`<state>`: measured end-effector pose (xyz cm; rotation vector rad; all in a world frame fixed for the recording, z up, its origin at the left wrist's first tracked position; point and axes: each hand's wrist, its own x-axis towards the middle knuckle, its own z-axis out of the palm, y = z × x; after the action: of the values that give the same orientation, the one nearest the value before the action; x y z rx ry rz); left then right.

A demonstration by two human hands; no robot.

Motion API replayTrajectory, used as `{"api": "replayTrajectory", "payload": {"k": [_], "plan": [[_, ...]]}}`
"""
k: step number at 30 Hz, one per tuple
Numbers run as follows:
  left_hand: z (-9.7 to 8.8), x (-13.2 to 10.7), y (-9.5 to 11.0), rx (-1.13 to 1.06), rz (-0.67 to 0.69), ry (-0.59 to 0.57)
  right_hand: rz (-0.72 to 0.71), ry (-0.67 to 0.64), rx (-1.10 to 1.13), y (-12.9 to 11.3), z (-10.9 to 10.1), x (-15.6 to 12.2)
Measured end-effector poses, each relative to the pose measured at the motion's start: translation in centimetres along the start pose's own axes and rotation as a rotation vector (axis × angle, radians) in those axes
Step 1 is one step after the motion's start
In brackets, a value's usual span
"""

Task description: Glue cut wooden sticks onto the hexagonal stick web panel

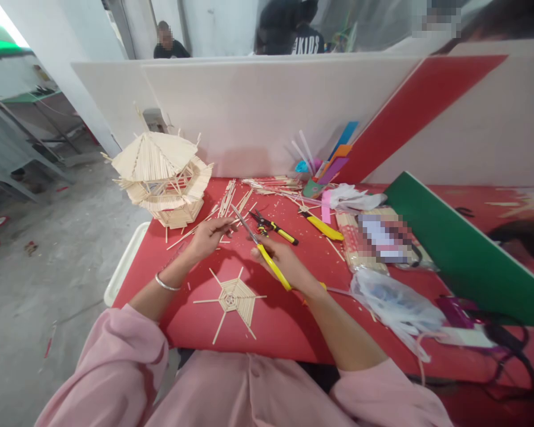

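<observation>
Step, apparently: trimming. Your right hand (278,255) is wrapped round a yellow-handled metal cutting tool (271,262); your left hand (211,235) is nearly pinched, contents unclear. Six-armed, pale wooden stick web (244,300) lies flat before you. Cutting calls for clear fingertips.

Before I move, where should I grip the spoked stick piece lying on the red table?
Probably pinch the spoked stick piece by its near left spoke, coming from the near side: it lies flat, and that spoke juts bare in that direction, past the web of shorter sticks.
</observation>
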<state>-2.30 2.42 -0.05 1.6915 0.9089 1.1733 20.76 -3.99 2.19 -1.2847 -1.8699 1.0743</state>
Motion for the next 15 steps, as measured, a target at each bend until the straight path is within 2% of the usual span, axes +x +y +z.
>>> {"api": "replayTrajectory", "payload": {"k": [3,8,10,12,15], "plan": [[0.2,0.6,-0.1,-0.069,-0.059,-0.005,0.047,-0.029,0.134,-0.3,-0.2,0.0],[0.8,0.9,-0.2,-0.178,-0.154,-0.016,0.083,-0.014,0.235,-0.6,-0.7,0.0],[1.1,0.9,-0.2,-0.221,-0.192,-0.012,0.128,0.078,0.328,-0.4,-0.6,0.8],[1.4,0.9,0.0,-0.242,-0.218,-0.029,0.162,0.233,0.419,-0.1,-0.3,2.1],[2.0,0.9,0.2,-0.243,-0.24,-0.085,0.128,0.391,0.481,-0.1,0.3,4.5]]}}
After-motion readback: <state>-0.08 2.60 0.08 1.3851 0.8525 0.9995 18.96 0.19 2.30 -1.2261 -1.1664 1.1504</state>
